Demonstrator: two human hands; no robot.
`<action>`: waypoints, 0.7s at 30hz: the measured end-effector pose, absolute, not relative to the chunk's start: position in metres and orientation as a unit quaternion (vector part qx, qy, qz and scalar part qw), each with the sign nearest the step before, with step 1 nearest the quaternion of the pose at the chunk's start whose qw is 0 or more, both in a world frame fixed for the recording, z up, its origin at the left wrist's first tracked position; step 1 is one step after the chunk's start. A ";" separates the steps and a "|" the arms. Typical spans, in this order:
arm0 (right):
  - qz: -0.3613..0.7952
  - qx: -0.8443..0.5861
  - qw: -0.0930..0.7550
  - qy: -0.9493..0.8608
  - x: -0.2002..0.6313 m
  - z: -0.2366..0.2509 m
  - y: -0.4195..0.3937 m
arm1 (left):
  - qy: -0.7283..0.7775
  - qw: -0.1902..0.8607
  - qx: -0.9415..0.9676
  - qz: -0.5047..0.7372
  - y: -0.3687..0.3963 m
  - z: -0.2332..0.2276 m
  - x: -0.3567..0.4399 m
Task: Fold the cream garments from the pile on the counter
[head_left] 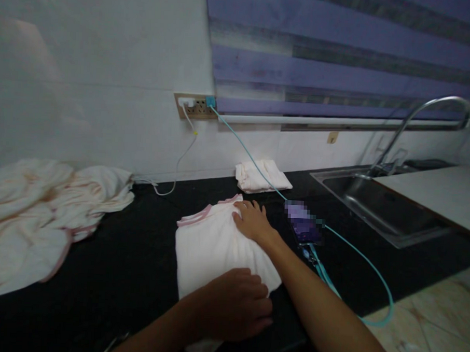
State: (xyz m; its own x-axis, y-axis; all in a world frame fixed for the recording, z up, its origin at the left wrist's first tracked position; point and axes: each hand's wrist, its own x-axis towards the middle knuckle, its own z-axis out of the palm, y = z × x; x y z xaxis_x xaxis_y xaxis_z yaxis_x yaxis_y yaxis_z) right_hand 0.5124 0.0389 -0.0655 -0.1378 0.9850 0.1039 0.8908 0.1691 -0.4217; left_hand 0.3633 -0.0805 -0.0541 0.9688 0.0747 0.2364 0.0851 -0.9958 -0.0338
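A white garment with pink trim (208, 242) lies partly folded on the black countertop in front of me. My right hand (252, 218) rests flat on its upper right part, fingers spread. Across the lower part of the garment is my left hand (237, 303), its fingers curled inward. Whatever the left fingers hold, if anything, is hidden beneath them. A corner of white cloth shows below the left wrist.
A loose heap of white cloths (54, 204) covers the left side. A folded white cloth (262, 176) lies by the wall. A phone (305, 226) with a teal cable and strap is right of my hands. A sink (377, 203) with a tall faucet (404, 126) stands farther right.
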 end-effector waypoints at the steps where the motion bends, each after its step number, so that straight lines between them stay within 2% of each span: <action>1: 0.129 -0.622 0.179 -0.751 0.512 -0.065 0.039 | -0.037 0.015 -0.992 -0.120 -0.084 -0.055 0.365; 15: 0.131 -0.565 0.183 -0.794 0.506 -0.065 0.035 | 0.026 -0.120 -0.985 -0.123 -0.100 -0.059 0.371; 21: 0.101 -0.544 0.227 -0.801 0.507 -0.067 0.039 | -0.098 -0.268 -0.948 -0.142 -0.084 -0.053 0.364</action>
State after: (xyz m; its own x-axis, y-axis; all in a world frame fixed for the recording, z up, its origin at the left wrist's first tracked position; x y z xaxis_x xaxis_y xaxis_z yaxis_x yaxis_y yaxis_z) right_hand 0.5065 0.0390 -0.0675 -0.3042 0.9181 0.2539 0.8259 0.3870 -0.4100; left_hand 0.3638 -0.0836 -0.0532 0.9405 0.2616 0.2168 0.1094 -0.8373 0.5357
